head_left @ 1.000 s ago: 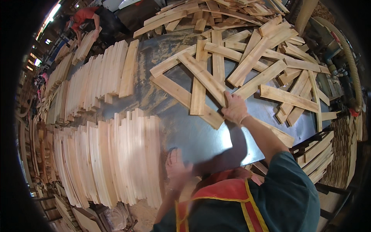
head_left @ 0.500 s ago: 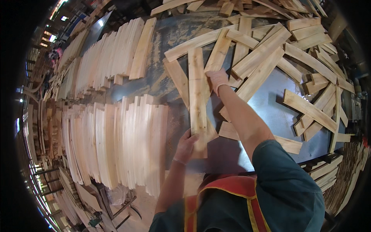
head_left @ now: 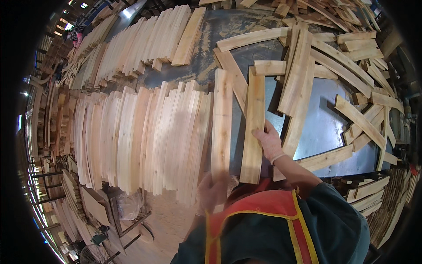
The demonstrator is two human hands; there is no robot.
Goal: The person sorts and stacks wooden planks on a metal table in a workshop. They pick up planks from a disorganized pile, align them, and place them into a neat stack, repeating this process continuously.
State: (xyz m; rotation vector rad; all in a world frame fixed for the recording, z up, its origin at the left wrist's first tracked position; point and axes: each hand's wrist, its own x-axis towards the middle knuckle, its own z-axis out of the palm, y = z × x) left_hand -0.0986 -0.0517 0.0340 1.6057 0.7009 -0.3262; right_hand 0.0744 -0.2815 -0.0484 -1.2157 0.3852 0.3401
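Observation:
A pale, knotty wooden board (head_left: 222, 119) stands lengthwise beside the right end of the near row of boards. My left hand (head_left: 208, 192), smeared by motion, grips its lower end from the left edge. Just to the right lies a second wooden board (head_left: 253, 110), nearly parallel to the first with a gap between. My right hand (head_left: 269, 143) is closed on that board's right edge, thumb over its top face. Behind the two, a slanting board (head_left: 232, 75) lies partly covered.
The near row of boards (head_left: 145, 136) fills the left side, with a farther row (head_left: 149, 42) behind. Loose boards (head_left: 303, 66) lie crisscrossed on the dark metal table (head_left: 323, 110) at right. More timber (head_left: 369, 193) is stacked below the table's right edge. A fan (head_left: 92, 254) stands at lower left.
The knotty board has moved left toward the near row with my left hand. My right hand has drawn another board nearer, out of the loose pile. The view has shifted too.

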